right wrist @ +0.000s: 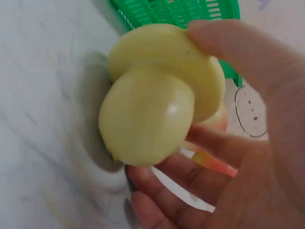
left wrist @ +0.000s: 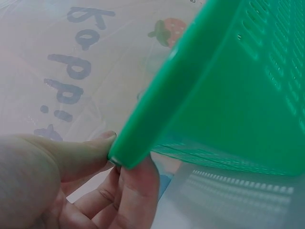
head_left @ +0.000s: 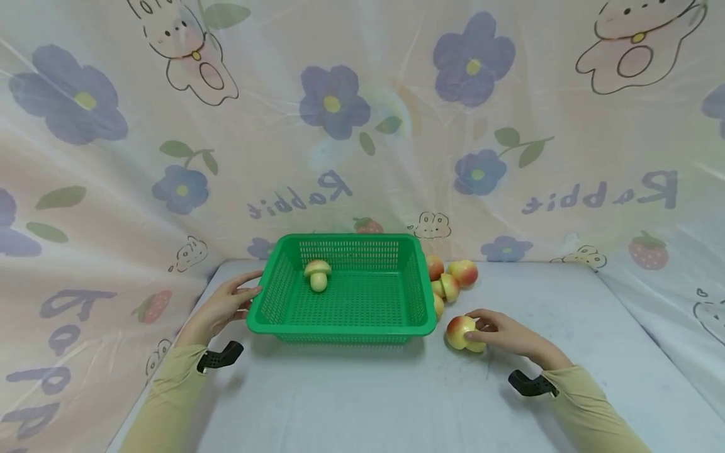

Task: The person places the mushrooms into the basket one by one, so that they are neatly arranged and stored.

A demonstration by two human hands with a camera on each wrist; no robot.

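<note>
A green plastic basket [head_left: 345, 329] stands on the table, with one toy mushroom [head_left: 318, 277] inside near its back left. At the basket's left side, my left hand [head_left: 229, 302] pinches the rim between thumb and fingers; the left wrist view shows the thumb outside and fingers under the rim [left wrist: 143, 138]. To the right of the basket, my right hand [head_left: 504, 333] holds another mushroom [head_left: 460, 331] with a red-and-yellow cap. Its thick pale stem [right wrist: 145, 117] faces the right wrist camera, thumb on the cap's edge and fingers below.
Several more red-and-yellow mushrooms [head_left: 463, 273] lie in a cluster against the basket's right side, partly hidden by it. A pale cloth covers the table [head_left: 351, 402]. Behind and to the left hangs a printed curtain [head_left: 385, 157] with flowers and rabbits.
</note>
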